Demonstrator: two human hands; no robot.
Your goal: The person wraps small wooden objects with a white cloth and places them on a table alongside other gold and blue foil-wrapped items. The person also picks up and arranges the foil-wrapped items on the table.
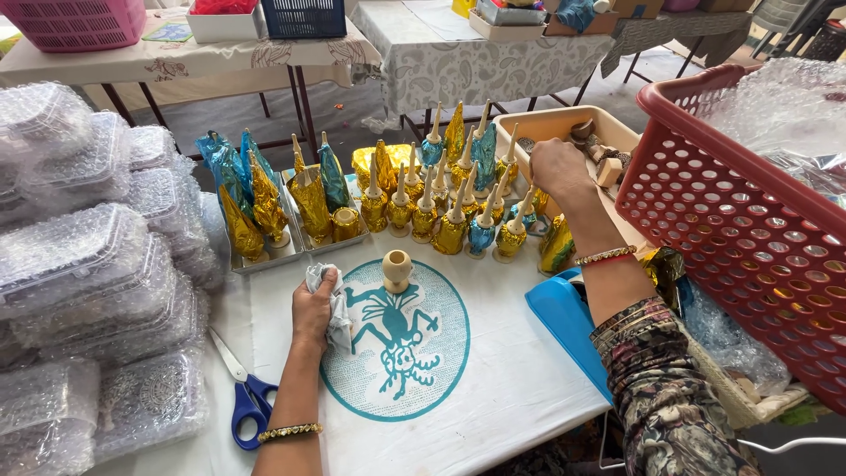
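My left hand [315, 308] rests on the white cloth-covered table [493, 388], closed on a crumpled white cloth [335, 308]. Just right of it stands a small cream wooden cup-shaped piece [397, 269] on the teal round print [397, 339]. My right hand [555, 167] reaches forward to the edge of a beige tray [564, 123] of small wooden parts, fingers curled down; what it grips is hidden. Before it stand several cone-topped pieces wrapped in gold and blue foil [454, 216].
Two metal trays [295, 247] hold more foil-wrapped pieces. Bubble-wrapped boxes [84, 264] pile up at left. Blue-handled scissors [247, 401] lie near my left forearm. A red basket [740, 220] stands at right, a blue lid [568, 322] below it. Tables with baskets stand behind.
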